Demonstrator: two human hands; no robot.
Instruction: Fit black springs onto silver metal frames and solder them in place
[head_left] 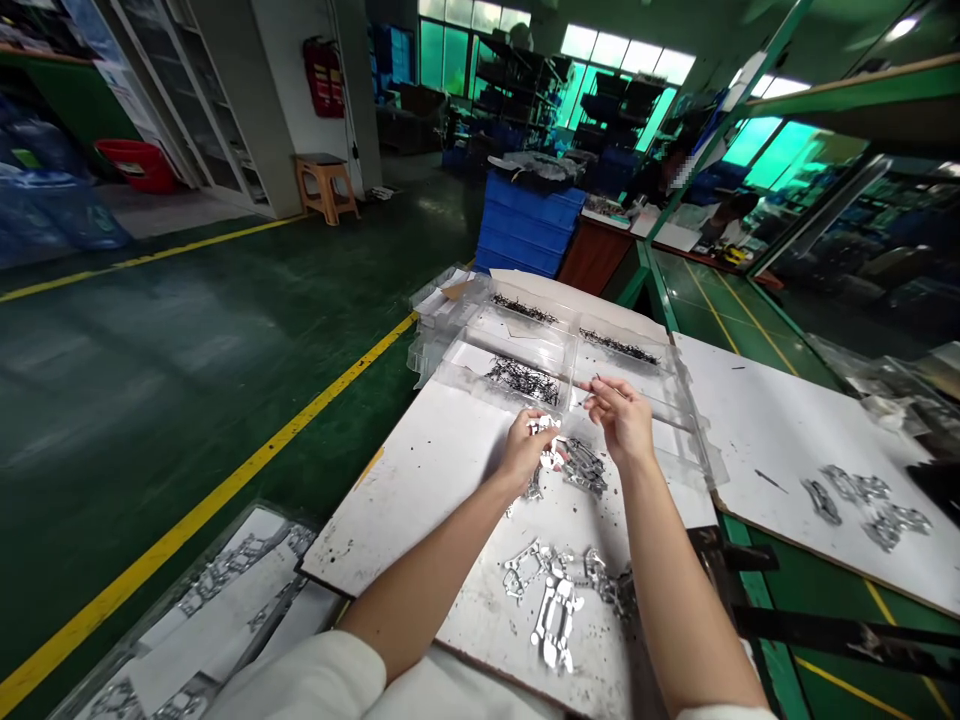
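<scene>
My left hand (pixel 525 452) is closed around a shiny silver metal frame (pixel 551 455) with cut-outs, above the white work board. Just to its right, my right hand (pixel 621 418) is raised with thumb and fingertips pinched together. What sits in that pinch is too small to name. Beyond both hands lies a clear plastic tray (pixel 574 350) with compartments. Thin black pieces (pixel 523 380) lie heaped in several of them. Between my hands, more metal frames (pixel 585 465) rest on the board. Nearer to me is a loose group of silver frames (pixel 556 610).
A second white board (pixel 787 430) on the right carries several metal frames (pixel 866 500). At lower left, trays (pixel 225 590) hold frames between white sheets. Blue crates (pixel 525 225) stand beyond the table. A person (pixel 727 220) is at a far bench. Yellow lines (pixel 300 420) mark the floor.
</scene>
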